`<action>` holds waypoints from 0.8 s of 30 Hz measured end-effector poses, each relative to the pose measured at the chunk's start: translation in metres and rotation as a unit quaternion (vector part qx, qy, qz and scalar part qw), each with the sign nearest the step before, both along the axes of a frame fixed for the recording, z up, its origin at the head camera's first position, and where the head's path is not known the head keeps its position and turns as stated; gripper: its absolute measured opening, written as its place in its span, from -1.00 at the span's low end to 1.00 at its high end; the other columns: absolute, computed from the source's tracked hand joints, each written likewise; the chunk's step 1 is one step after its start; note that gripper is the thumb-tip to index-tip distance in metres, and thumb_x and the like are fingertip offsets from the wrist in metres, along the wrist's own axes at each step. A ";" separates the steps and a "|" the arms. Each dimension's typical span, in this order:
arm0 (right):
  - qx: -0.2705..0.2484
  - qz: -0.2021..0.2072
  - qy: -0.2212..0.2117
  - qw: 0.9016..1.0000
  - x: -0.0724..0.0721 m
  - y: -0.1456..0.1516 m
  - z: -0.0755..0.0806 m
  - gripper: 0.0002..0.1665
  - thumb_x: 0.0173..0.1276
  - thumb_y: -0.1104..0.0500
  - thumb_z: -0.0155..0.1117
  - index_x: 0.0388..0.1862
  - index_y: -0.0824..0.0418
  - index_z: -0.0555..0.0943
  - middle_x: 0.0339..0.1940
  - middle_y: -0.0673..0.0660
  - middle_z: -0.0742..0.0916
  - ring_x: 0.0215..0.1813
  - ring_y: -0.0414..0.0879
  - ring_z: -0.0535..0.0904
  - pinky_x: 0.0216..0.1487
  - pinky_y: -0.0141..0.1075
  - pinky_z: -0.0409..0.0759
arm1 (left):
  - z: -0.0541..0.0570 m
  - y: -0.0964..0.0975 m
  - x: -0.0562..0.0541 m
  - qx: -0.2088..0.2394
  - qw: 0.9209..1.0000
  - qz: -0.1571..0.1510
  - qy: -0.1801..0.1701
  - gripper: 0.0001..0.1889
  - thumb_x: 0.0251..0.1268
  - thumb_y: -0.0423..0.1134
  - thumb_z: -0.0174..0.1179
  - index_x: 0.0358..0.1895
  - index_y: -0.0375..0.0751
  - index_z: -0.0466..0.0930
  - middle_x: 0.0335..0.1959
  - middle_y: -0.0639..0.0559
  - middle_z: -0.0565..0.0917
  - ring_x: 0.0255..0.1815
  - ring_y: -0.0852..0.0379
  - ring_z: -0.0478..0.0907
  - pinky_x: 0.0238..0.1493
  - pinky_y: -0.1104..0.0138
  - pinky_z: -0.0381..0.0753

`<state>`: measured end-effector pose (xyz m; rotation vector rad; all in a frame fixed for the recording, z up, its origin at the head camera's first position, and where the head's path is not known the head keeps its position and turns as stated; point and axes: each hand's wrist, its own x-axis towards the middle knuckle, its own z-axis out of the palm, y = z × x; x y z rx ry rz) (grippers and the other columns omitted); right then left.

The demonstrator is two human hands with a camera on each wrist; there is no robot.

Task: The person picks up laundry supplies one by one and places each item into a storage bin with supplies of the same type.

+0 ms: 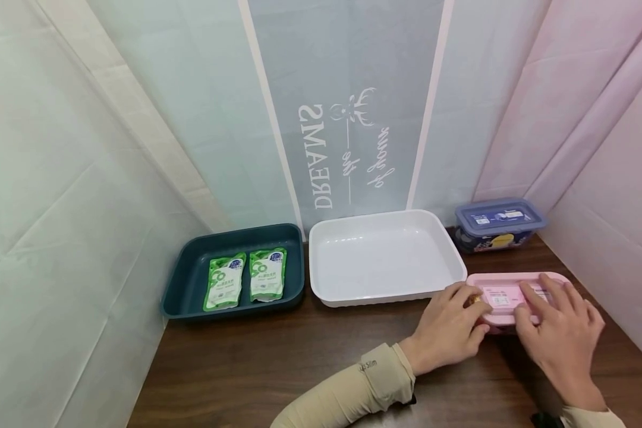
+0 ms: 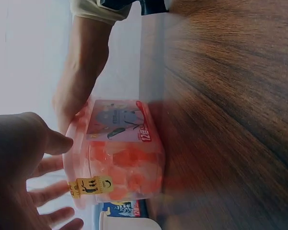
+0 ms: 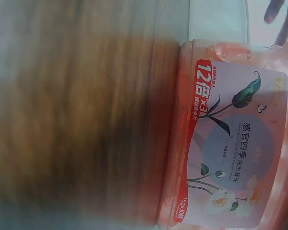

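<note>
A pink lidded tub of laundry capsules (image 1: 497,297) stands at the right of the table. Both hands are on it. At its left end, my left hand (image 1: 452,324) touches the lid's edge, fingers spread, beside a yellow sticker (image 2: 93,185) that runs from lid to wall. My right hand (image 1: 559,324) rests on top of the lid, its fingers apart and the thumb near the front rim. Through the clear wall, reddish capsules (image 2: 127,165) show. In the right wrist view the floral front label (image 3: 235,143) fills much of the picture; little of the right hand shows there.
A dark blue lidded tub (image 1: 500,224) stands behind the pink one. To the left is a white tray (image 1: 385,255), then a dark green tray (image 1: 189,279) with two green-and-white pouches (image 1: 267,274). Curtained walls close in the wooden table (image 1: 299,356).
</note>
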<state>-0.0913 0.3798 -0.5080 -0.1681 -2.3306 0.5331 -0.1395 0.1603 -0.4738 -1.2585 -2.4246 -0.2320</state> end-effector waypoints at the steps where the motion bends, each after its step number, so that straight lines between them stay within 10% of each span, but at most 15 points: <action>1: -0.001 0.002 0.000 1.000 0.000 -0.001 0.000 -0.45 0.40 0.01 0.16 0.17 0.33 0.75 0.48 0.38 0.59 0.64 0.37 0.28 0.48 0.51 0.03 | 0.000 0.000 -0.001 -0.005 1.000 -0.006 0.008 -0.68 0.55 0.12 0.18 0.24 0.26 0.70 0.31 0.22 0.59 0.45 0.18 0.44 0.53 0.34 0.39; 20: -0.028 0.048 -0.048 0.997 0.011 0.004 0.016 -0.49 0.29 0.22 0.19 0.18 0.38 0.69 0.48 0.46 0.55 0.48 0.57 0.32 0.34 0.58 0.07 | -0.007 -0.018 0.006 -0.030 0.998 -0.010 0.052 -0.71 0.64 0.14 0.06 0.24 0.40 0.67 0.24 0.41 0.59 0.42 0.25 0.43 0.15 0.47 0.58; 24: -0.045 0.048 -0.058 0.996 0.011 0.018 0.020 -0.42 0.28 0.30 0.19 0.28 0.51 0.59 0.38 0.60 0.53 0.31 0.68 0.35 0.57 0.38 0.14 | -0.005 -0.025 0.007 -0.026 0.998 -0.014 0.060 -0.72 0.64 0.13 0.07 0.20 0.39 0.69 0.20 0.41 0.61 0.37 0.26 0.46 0.02 0.49 0.60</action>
